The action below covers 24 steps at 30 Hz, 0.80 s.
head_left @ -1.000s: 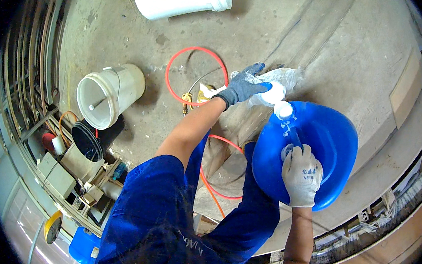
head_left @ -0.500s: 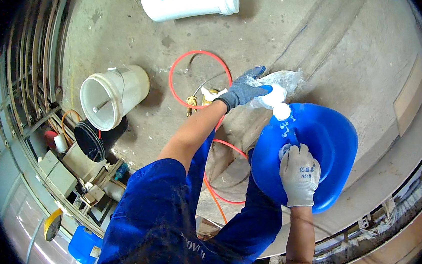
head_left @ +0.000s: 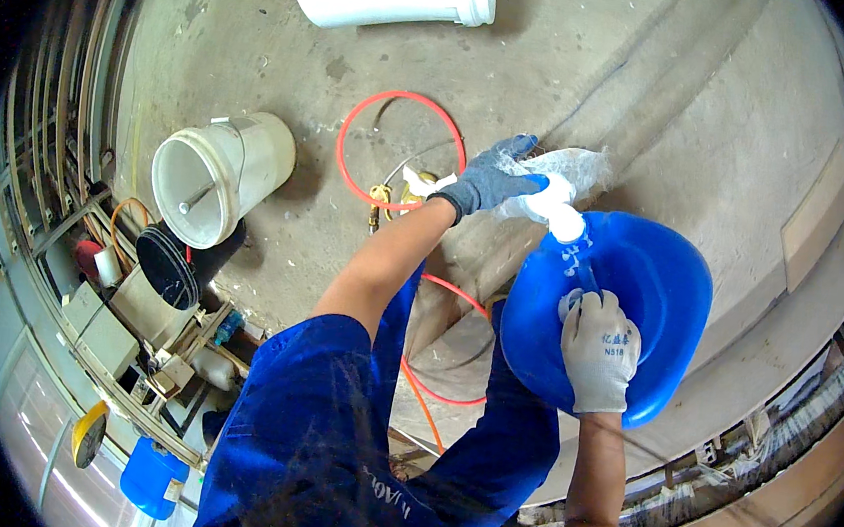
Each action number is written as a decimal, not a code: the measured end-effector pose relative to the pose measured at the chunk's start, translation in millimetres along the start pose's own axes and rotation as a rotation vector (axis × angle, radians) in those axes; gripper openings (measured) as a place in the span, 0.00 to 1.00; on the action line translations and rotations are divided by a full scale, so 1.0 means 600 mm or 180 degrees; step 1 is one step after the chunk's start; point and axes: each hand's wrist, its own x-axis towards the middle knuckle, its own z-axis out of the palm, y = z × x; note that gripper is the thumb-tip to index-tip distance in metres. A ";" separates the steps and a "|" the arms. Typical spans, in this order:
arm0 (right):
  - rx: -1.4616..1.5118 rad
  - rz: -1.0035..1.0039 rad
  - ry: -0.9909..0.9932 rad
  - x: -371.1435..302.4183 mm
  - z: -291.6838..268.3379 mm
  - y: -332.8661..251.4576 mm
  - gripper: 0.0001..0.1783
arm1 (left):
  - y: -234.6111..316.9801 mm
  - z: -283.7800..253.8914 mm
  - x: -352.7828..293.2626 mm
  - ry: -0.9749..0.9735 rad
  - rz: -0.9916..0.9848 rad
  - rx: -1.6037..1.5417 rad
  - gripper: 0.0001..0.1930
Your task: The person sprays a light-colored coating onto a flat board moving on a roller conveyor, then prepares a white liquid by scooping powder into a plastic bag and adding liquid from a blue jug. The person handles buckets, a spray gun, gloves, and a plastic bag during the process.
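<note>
My left hand [head_left: 497, 183], in a blue-grey glove, is closed around a bright white object [head_left: 538, 201] partly wrapped in crinkled clear plastic [head_left: 579, 169]. A round white end [head_left: 566, 225] of it meets the upper left edge of a large blue plastic can [head_left: 676, 286]. Whether that end is part of the object or of the can's mouth, glare keeps me from telling. In a pale grey glove, my right hand [head_left: 597, 351] grips the can's handle, set in its recessed top, beside a small pale round fitting [head_left: 569, 302]. The can is tilted near my right leg.
A red hose [head_left: 396, 96] loops over the concrete floor near brass fittings [head_left: 380, 196]. An uncovered white bucket [head_left: 271, 155] leans at the left beside a black bucket [head_left: 169, 266]. Another white bucket [head_left: 405, 3] lies far ahead. Boards and a ledge [head_left: 798, 327] line the right.
The white end at the can's edge now looks joined to the white object, where a narrow neck showed before. Both hands keep their grip; the whole view has shifted slightly.
</note>
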 end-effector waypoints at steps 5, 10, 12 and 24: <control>0.0000 -0.0002 0.0063 -0.004 -0.003 -0.001 0.08 | 0.003 -0.002 -0.003 -0.0030 0.0057 -0.0003 0.51; 0.0108 -0.0005 -0.0003 -0.010 -0.005 0.004 0.07 | -0.009 0.003 0.005 -0.0059 0.0112 0.0049 0.51; 0.0114 -0.0041 0.0061 -0.016 0.000 0.012 0.07 | -0.003 0.000 0.004 -0.0119 0.0133 0.0092 0.51; 0.0410 -0.0046 -0.0024 -0.023 0.033 0.074 0.08 | -0.037 0.000 0.025 -0.0720 0.0022 -0.0614 0.48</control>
